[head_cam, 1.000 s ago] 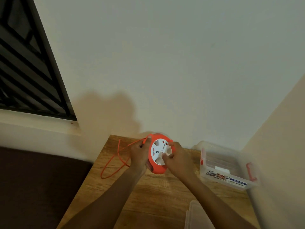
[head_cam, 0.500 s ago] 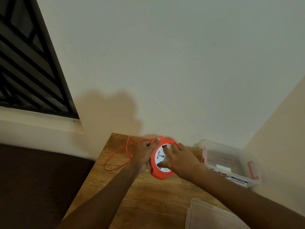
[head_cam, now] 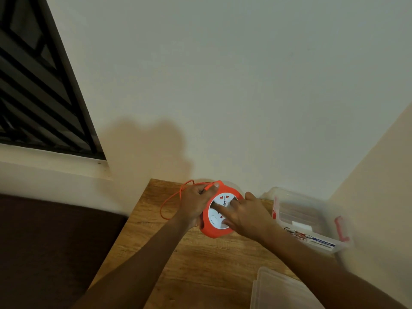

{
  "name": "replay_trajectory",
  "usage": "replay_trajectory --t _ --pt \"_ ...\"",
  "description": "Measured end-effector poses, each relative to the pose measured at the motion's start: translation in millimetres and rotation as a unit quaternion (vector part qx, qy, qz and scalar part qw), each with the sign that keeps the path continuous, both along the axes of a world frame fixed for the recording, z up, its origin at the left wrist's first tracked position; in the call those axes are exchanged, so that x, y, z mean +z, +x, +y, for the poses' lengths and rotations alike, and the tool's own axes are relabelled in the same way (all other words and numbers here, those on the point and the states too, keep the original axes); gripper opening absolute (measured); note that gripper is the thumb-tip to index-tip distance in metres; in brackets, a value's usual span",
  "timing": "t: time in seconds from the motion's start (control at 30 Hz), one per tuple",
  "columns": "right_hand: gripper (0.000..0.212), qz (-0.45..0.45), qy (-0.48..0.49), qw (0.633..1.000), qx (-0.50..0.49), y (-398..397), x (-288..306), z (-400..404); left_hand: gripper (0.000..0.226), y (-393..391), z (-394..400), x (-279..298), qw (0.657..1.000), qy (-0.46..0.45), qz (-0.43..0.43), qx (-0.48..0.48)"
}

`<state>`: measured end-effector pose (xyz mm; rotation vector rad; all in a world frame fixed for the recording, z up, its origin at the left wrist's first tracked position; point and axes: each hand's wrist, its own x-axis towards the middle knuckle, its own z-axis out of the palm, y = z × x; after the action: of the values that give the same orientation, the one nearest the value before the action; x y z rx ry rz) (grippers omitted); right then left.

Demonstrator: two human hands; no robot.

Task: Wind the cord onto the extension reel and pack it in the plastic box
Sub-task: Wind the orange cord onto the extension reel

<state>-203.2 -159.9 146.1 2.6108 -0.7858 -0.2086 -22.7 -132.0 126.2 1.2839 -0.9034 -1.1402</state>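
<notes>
The cord [head_cam: 172,200] loop has shrunk as the left hand [head_cam: 196,205] grips the reel [head_cam: 219,216] and the right hand's [head_cam: 247,216] fingers press its white face; winding nears completion.

We see a pale wall [head_cam: 223,74] ahead, a dark barred window [head_cam: 38,97] far left, and a wooden tabletop [head_cam: 200,264] in dim, warm light.

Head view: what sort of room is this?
Probably a home room corner: a small wooden table against plain painted walls, beside a barred window with a ledge.
</notes>
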Motion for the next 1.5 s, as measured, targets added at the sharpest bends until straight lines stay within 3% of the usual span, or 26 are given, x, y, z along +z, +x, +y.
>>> replay_trajectory --t 0.27,0.43,0.5,0.7,0.83,1.07,1.2,1.3,1.5 --pt "0.076 -0.04 0.003 0.998 -0.043 -1.7 6.8 8.1 0.025 -4.4 -1.7 -0.6 0.997 0.027 0.074 -0.019" --pt "0.073 -0.041 0.01 0.999 -0.027 -8.3 2.4 4.3 0.016 -13.7 -1.7 -9.6 0.997 0.001 -0.08 0.016" --pt "0.075 -0.044 0.01 0.999 -0.026 -8.6 1.6 2.9 0.014 -21.2 -2.9 -12.6 0.994 0.002 -0.089 0.058" --pt "0.068 -0.071 -0.017 0.996 -0.045 -4.6 2.2 7.7 0.027 -17.8 -7.5 -9.4 0.998 0.015 -0.056 0.029" --pt "0.065 -0.091 -0.019 0.995 -0.043 0.5 1.0 8.8 0.016 -16.4 -8.7 -9.7 0.998 0.01 -0.04 0.041" --pt "0.077 -0.105 -0.031 0.994 -0.028 -4.7 -1.1 6.8 0.023 -14.1 -5.1 -11.3 0.995 0.041 0.093 0.018" --pt "0.064 -0.054 0.002 0.997 0.056 -8.9 0.8 -2.7 0.028 -6.2 -7.1 -10.6 0.994 0.067 0.077 -0.037" --pt "0.068 -0.029 -0.003 0.997 0.077 -6.0 -0.1 -6.2 0.034 -4.8 -7.6 -11.1 0.995 0.062 0.049 -0.06" --pt "0.066 -0.168 -0.03 0.985 -0.038 6.8 -2.1 -11.7 0.04 -6.2 -13.2 -1.5 0.996 0.025 0.038 0.075"
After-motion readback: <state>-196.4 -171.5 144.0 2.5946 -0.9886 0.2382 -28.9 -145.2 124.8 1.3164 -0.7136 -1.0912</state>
